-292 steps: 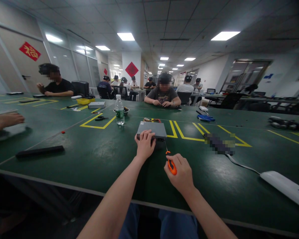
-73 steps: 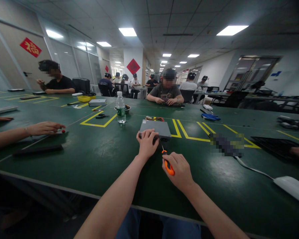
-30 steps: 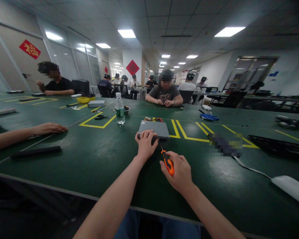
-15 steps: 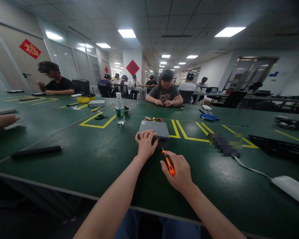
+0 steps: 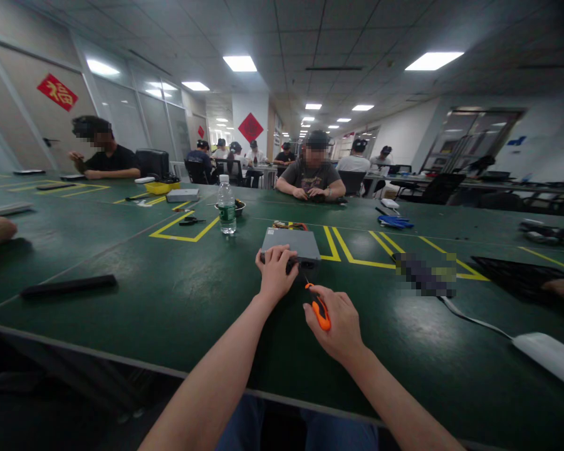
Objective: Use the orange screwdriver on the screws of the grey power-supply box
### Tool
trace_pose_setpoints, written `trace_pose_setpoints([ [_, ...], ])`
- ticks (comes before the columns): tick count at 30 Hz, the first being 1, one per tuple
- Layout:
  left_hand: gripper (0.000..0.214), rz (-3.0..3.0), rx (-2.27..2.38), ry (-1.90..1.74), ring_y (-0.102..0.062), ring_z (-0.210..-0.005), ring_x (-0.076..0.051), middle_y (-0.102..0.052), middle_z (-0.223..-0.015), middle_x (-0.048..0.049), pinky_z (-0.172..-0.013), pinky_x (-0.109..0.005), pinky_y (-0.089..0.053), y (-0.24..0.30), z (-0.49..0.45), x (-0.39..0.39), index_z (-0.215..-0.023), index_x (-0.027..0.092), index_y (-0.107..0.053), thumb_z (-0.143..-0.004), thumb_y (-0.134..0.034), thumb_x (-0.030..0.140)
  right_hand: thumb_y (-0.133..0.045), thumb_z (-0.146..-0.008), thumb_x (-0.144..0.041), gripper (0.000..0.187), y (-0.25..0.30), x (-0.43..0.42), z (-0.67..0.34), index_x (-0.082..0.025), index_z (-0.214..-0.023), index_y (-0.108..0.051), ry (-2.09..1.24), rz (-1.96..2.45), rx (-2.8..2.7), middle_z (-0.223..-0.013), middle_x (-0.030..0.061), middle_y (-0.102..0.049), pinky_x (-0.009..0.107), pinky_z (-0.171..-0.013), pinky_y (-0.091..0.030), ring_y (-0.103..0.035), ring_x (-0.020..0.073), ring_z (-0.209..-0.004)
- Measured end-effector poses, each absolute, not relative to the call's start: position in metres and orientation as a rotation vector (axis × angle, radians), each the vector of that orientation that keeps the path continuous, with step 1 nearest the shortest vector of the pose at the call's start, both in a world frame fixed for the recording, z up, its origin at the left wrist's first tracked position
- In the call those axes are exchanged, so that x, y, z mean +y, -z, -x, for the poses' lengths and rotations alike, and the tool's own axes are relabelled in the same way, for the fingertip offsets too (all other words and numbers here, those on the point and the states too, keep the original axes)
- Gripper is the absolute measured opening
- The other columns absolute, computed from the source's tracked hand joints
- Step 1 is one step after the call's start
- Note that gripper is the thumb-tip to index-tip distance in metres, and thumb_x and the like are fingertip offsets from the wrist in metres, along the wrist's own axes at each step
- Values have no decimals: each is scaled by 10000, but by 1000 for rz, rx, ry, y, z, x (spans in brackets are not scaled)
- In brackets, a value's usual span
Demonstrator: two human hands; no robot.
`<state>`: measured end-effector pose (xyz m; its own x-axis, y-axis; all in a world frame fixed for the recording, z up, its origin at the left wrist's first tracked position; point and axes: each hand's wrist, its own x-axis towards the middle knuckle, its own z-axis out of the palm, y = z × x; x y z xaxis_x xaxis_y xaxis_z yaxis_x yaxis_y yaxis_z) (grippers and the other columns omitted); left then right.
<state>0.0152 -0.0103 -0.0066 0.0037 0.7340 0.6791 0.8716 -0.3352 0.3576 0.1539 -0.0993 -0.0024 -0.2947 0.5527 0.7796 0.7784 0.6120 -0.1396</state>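
A grey metal computer power supply (image 5: 292, 239) sits on the green table in front of me, its cables bunched at the far side. My left hand (image 5: 276, 269) grips its near left part, fingers on the top edge and thumb against the near face. An orange and black screwdriver (image 5: 320, 313) is held in my right hand (image 5: 339, 319), just right of my left hand. Its shaft points up and away at the near face of the power supply, below the socket. Whether the tip touches a screw is too small to tell.
A water bottle (image 5: 226, 207) stands beyond, left of the power supply. On the left lies a long black bar (image 5: 69, 285); on the right, a white power strip (image 5: 552, 357) with a cable. Several people sit around, one opposite (image 5: 310, 178). Other people's hands show at both side edges.
My hands, the screwdriver and the power supply stay almost in place. At the left edge another person's hand has drawn back; at the right edge a hand now appears by the black panel.
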Motion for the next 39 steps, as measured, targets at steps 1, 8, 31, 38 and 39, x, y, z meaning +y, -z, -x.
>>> trace_pose_setpoints([
  [1, 221, 2103, -1706, 1239, -404, -1138, -217, -536, -1184, 9, -1020, -475, -153, 6, -15, -10, -990, 318, -548, -769, -554, 315, -463, -814, -275, 203, 3, -99, -154, -157, -974, -505, 320, 1049, -1964, -793, 36, -581, 295, -676, -385, -518, 141, -654],
  [8, 220, 2106, -1689, 1253, -397, -1146, -215, -535, -1185, 9, -1026, -474, -143, 6, -14, -12, -995, 316, -541, -775, -548, 319, -487, -735, -180, 116, 3, -102, -153, -176, -831, -552, 359, 1001, -2126, -757, 36, -511, 308, -683, -369, -488, 167, -727],
  [31, 213, 2198, -1427, 1150, -431, -1169, -189, -536, -1201, -33, -1071, -450, -200, -4, -12, -13, -1004, 234, -515, -801, -476, 183, -484, -803, -264, 171, -26, -81, -162, -148, -921, -526, 512, 790, -2297, -700, 22, -544, 291, -643, -345, -467, 134, -618],
  [38, 253, 2304, -1371, 1067, -445, -1118, -214, -553, -1164, -41, -952, -402, -340, -7, -6, -8, -1019, 214, -502, -768, -517, 187, -476, -740, -167, 75, -6, -74, -177, -167, -809, -505, 460, 655, -2310, -700, 18, -532, 305, -646, -366, -451, 130, -623],
  [39, 257, 2303, -1359, 1076, -432, -1135, -215, -547, -1174, -42, -962, -403, -326, -6, -5, -7, -1028, 213, -500, -773, -515, 190, -482, -732, -170, 88, -3, -76, -178, -170, -813, -516, 439, 686, -2321, -710, 22, -524, 311, -646, -366, -444, 136, -634],
])
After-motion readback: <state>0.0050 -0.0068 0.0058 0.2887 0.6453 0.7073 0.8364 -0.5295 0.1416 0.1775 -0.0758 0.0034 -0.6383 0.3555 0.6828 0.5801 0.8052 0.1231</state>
